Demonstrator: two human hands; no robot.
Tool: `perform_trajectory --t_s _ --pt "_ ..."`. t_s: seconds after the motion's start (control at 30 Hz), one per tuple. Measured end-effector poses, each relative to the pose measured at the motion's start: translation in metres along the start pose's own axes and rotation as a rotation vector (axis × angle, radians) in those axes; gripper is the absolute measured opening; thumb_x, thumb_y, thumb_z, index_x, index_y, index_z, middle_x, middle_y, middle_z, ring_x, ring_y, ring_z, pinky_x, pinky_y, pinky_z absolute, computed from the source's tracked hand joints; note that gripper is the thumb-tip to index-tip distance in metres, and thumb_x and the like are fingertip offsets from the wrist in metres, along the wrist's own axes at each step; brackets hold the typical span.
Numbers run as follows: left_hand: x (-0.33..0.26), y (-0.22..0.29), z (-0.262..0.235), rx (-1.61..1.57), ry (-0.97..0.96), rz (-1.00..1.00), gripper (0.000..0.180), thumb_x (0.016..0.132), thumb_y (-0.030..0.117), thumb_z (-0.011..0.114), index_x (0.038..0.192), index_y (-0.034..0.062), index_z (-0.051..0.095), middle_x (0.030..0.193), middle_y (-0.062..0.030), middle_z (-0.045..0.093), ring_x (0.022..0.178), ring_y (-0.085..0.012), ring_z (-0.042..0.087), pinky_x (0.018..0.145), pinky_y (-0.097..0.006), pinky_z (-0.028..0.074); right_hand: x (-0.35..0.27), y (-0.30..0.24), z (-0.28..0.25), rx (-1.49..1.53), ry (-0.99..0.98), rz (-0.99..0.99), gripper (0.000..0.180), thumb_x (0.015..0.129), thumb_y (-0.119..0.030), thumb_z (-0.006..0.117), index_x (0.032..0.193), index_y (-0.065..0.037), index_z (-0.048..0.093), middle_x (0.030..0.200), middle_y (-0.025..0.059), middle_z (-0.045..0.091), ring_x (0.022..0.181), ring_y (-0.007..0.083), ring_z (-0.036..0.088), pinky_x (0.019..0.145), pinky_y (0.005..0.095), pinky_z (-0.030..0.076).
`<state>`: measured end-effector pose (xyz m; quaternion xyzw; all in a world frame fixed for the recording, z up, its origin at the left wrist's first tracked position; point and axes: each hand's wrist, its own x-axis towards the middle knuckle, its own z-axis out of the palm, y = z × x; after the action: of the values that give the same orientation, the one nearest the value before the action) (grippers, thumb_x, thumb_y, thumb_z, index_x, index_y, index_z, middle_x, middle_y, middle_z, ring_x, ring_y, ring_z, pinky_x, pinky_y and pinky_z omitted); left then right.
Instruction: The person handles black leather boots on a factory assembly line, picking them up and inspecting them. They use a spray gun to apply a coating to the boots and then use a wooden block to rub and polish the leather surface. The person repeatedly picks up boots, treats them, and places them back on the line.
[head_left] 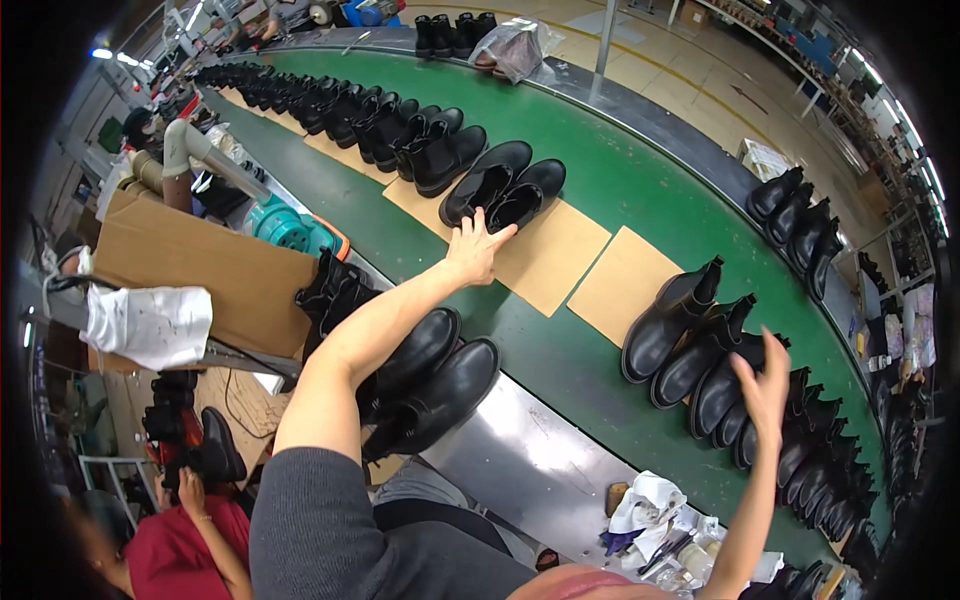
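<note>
My left hand [474,252] reaches across to the near end of a pair of black shoes [505,183] standing on a brown cardboard sheet [550,262]. Its thumb points out to the right and the fingertips meet or overlap the collar of the nearer shoe; whether they touch it I cannot tell. My right hand [766,388] is raised with fingers apart, over a row of black ankle boots [668,318] on the right, and holds nothing. Two larger black boots [440,395] stand beside my left forearm.
A long green conveyor belt [600,130] carries shoes toward the far left. More boots [790,215] stand along its far metal edge. A teal machine [290,228] and a cardboard box [190,250] are at left. Cloths and bottles [650,505] lie lower right. A person in red [190,545] works lower left.
</note>
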<state>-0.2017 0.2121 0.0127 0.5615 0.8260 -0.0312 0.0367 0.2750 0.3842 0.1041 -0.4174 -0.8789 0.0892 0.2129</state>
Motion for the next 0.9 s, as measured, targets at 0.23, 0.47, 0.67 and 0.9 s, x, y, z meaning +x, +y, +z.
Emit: perform_trajectory --t_s 0.23,0.47,0.67,0.9 --pt "0.016 -0.032 -0.011 -0.066 0.031 -0.042 0.092 0.063 0.018 0.078 0.14 0.0372 0.031 0.144 -0.0333 0.016 0.125 -0.048 0.032 0.097 -0.056 0.038 0.079 -0.059 0.144 -0.265 -0.013 0.632 0.051 0.074 -0.034 0.074 0.116 -0.01 0.055 0.12 0.0233 0.046 0.106 0.0458 0.048 0.08 0.05 0.051" --pt "0.032 -0.062 -0.003 -0.048 0.118 -0.048 0.097 0.058 0.018 0.081 0.138 0.0396 0.03 0.143 -0.0309 0.013 0.123 -0.0489 0.035 0.094 -0.054 0.042 0.038 -0.031 0.114 -0.009 0.122 0.216 0.024 0.073 -0.013 0.072 0.087 0.004 0.062 0.085 0.0206 0.06 0.084 0.0377 0.059 0.076 0.0434 0.047" --pt "0.045 -0.088 0.001 -0.064 -0.089 -0.074 0.109 0.062 0.037 0.082 0.143 0.0492 0.01 0.145 -0.0391 -0.004 0.127 -0.0559 0.029 0.099 -0.056 0.037 -0.017 -0.132 0.04 0.112 -0.265 -0.552 0.016 0.067 -0.003 0.07 0.076 -0.001 0.057 0.095 0.0096 0.059 0.086 0.0279 0.056 0.069 0.0357 0.05" --pt "-0.055 -0.002 -0.034 -0.477 0.023 0.638 0.066 0.086 0.029 0.063 0.141 0.0066 0.034 0.141 -0.0284 0.034 0.132 -0.0385 0.035 0.106 -0.043 0.032 -0.112 -0.19 0.052 0.016 -0.574 -1.055 0.009 0.069 -0.014 0.057 0.07 -0.005 0.056 0.084 0.0018 0.055 0.093 0.0171 0.052 0.077 0.0272 0.049"
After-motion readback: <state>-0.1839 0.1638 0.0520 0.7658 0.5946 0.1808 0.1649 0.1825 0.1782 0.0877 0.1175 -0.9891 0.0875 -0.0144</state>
